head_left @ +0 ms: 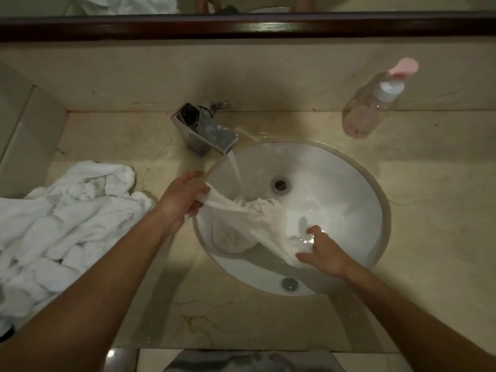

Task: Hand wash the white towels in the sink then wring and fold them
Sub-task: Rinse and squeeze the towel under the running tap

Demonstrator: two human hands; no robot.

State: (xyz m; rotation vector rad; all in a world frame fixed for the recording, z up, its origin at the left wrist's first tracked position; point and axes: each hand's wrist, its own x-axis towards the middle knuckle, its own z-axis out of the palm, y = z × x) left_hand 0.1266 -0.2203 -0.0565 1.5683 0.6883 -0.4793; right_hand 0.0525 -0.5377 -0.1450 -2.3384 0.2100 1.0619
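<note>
Nearest, a pale tiled floor strip, then the beige marble counter (429, 210), veined and wet, running left to right. Set into it, a round white sink (357, 181) with its rim close to the near counter edge; bare counter on the right, less on the left. Right hand (323, 252) at the near right of the basin, fingers curled round one end of a wet white towel (252, 218). Left hand (185, 197) at the left rim, gripping the other end, cloth stretched between and sagging into the bowl. Left of that, a heap of white towels (61, 224) crowding the counter. Farther, a chrome faucet (206, 130) pouring water onto the cloth. Far right, a clear pump bottle (373, 103). Beyond, a dark wooden mirror frame (241, 26).
</note>
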